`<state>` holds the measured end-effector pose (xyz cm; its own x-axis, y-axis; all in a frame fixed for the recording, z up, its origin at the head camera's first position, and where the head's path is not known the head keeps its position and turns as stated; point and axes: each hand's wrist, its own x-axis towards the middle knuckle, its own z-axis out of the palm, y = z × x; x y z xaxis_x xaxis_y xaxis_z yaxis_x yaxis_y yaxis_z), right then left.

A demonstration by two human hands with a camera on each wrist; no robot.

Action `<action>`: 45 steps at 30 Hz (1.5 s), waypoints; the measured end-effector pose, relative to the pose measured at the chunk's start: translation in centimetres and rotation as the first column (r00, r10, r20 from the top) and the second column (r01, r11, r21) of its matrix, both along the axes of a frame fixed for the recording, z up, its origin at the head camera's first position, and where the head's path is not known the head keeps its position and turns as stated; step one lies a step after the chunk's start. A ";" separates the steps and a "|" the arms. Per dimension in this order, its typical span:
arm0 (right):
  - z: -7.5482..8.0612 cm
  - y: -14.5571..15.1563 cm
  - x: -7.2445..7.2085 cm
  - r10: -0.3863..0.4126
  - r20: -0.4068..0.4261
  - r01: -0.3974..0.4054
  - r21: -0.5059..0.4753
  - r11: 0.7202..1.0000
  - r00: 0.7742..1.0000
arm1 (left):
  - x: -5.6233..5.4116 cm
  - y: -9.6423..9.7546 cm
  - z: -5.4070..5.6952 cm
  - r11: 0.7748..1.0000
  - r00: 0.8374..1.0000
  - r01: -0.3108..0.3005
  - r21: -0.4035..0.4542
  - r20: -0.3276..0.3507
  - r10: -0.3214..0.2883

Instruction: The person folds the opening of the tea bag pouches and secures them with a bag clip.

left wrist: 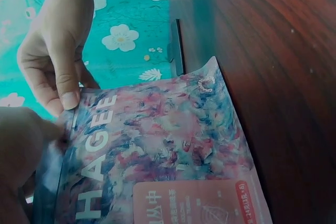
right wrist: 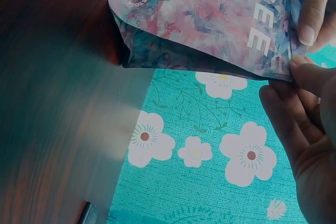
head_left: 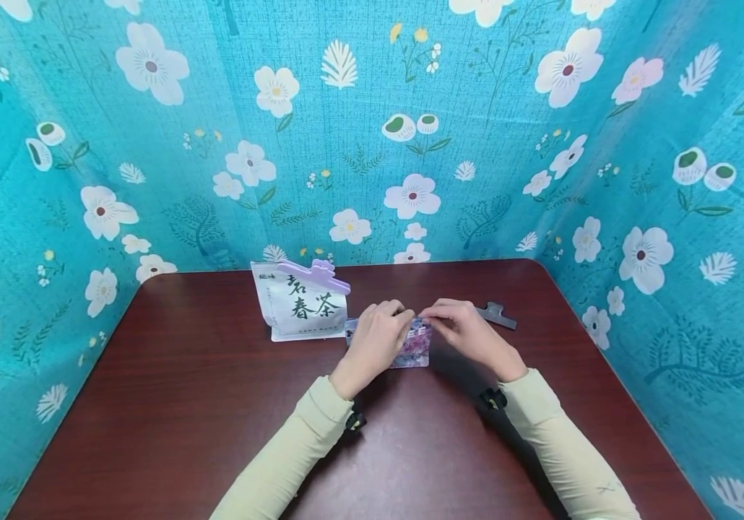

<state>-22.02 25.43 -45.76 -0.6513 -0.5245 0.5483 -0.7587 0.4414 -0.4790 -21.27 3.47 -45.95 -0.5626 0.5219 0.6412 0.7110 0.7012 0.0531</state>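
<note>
A pouch with a blue and pink painted pattern (left wrist: 173, 124) stands on the table, its top edge held by both hands. My right hand (head_left: 466, 328) pinches the top right corner between thumb and fingers, as the right wrist view also shows. Beside it along the same edge, my left hand (head_left: 377, 339) pinches the pouch's top strip with curled fingers. In the head view the left hand covers much of the pouch's front. White letters run just below the top edge. The right wrist view shows the folded side of the pouch.
Left of the pouch stands a white tea bag (head_left: 300, 307) with a purple clip (head_left: 315, 273) across its top. A dark grey clip (head_left: 498, 315) lies beyond the right hand. Floral turquoise cloth (head_left: 346, 144) hangs behind and beside the brown table (head_left: 216, 419).
</note>
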 end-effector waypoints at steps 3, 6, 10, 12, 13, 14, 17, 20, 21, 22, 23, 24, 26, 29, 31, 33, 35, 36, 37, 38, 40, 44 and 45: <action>-0.1 -0.1 0.0 -0.001 -0.005 0.001 0.005 1.000 1.000 | 0.0 0.1 0.0 1.000 1.000 -0.004 -0.001 -0.006 0.004; -0.1 -0.1 0.1 0.004 -0.004 -0.004 0.004 1.000 1.000 | -0.1 0.2 -0.1 1.000 1.000 -0.019 -0.005 -0.012 0.019; 0.0 0.0 0.2 -0.004 0.015 0.004 0.004 1.000 1.000 | -0.1 0.2 -0.2 1.000 0.999 -0.027 -0.006 -0.020 0.027; 0.0 0.1 0.2 -0.012 0.027 0.012 0.006 1.000 1.000 | -0.1 0.2 -0.2 1.000 0.999 -0.027 -0.004 -0.022 0.027; -0.1 0.1 0.1 -0.016 0.033 0.016 0.007 1.000 0.999 | -0.1 0.2 -0.2 1.000 0.999 -0.026 0.000 -0.023 0.026; -0.1 0.2 0.1 -0.017 0.038 0.017 0.008 1.000 0.999 | -0.2 0.2 -0.2 1.000 0.999 -0.026 0.000 -0.025 0.026; -0.1 0.2 0.1 -0.018 0.038 0.017 0.014 1.000 0.999 | -0.1 0.3 -0.2 1.000 0.999 -0.026 0.003 -0.028 0.026; -0.2 0.2 0.2 -0.017 0.008 0.016 0.026 1.000 1.000 | -0.1 0.4 -0.3 1.000 0.999 -0.027 -0.003 -0.029 0.027; -0.2 0.3 0.2 -0.015 -0.007 0.015 0.031 0.999 1.000 | -0.1 0.5 -0.3 1.000 0.999 -0.025 -0.003 -0.029 0.025; -0.3 0.3 0.2 -0.014 -0.020 0.015 0.037 0.999 1.000 | 0.0 0.5 -0.4 1.000 0.999 -0.025 -0.006 -0.030 0.025; -0.3 0.3 0.2 -0.013 -0.029 0.014 0.042 0.999 1.000 | 0.0 0.6 -0.4 1.000 0.999 -0.024 -0.003 -0.031 0.024; -0.4 0.4 0.2 -0.011 -0.037 0.013 0.043 0.999 0.999 | 0.0 0.6 -0.5 1.000 0.999 -0.024 -0.002 -0.032 0.024; -0.5 0.4 0.1 -0.008 -0.036 0.010 0.043 0.999 0.999 | 0.1 0.6 -0.5 1.000 0.999 -0.025 0.001 -0.037 0.025; -0.5 0.4 -0.1 -0.004 -0.013 0.004 0.037 0.999 1.000 | 0.1 0.5 -0.5 1.000 0.999 -0.028 0.006 -0.039 0.028; -0.6 0.4 -0.2 -0.001 -0.005 0.001 0.033 0.999 1.000 | 0.1 0.5 -0.5 1.000 0.999 -0.027 0.006 -0.040 0.027; -0.6 0.5 -0.2 0.003 -0.002 -0.003 0.027 1.000 1.000 | 0.1 0.5 -0.5 1.000 0.999 -0.025 0.009 -0.037 0.025; -0.6 0.5 -0.1 0.003 -0.011 -0.002 0.026 1.000 1.000 | 0.1 0.6 -0.4 1.000 0.999 -0.025 0.015 -0.032 0.025; -0.5 0.4 -0.1 0.002 -0.015 -0.002 0.023 1.000 1.000 | 0.1 0.7 -0.4 1.000 0.999 -0.026 0.016 -0.031 0.027; -0.5 0.4 -0.1 0.001 -0.018 0.000 0.020 1.000 1.000 | 0.1 0.7 -0.4 0.999 0.999 -0.027 0.018 -0.028 0.028; -0.4 0.4 0.0 -0.001 -0.021 0.001 0.017 1.000 1.000 | 0.2 0.8 -0.3 0.999 0.999 -0.027 0.018 -0.024 0.028; -0.4 0.3 0.0 -0.002 -0.026 0.002 0.012 1.000 1.000 | 0.2 0.9 -0.3 1.000 1.000 -0.023 0.018 -0.016 0.024; -0.4 0.3 0.1 0.011 -0.014 -0.011 -0.004 1.000 1.000 | 0.3 1.0 -0.2 0.999 1.000 -0.028 0.017 -0.011 0.028; -0.4 0.3 0.1 0.014 -0.006 -0.014 -0.008 1.000 1.000 | 0.3 1.1 -0.2 0.999 0.999 -0.032 0.017 -0.013 0.032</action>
<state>-21.91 25.76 -46.20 -0.6406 -0.5286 0.5570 -0.7677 0.4270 -0.4778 -20.98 4.54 -46.18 -0.5703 0.4926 0.6574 0.6887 0.7229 0.0557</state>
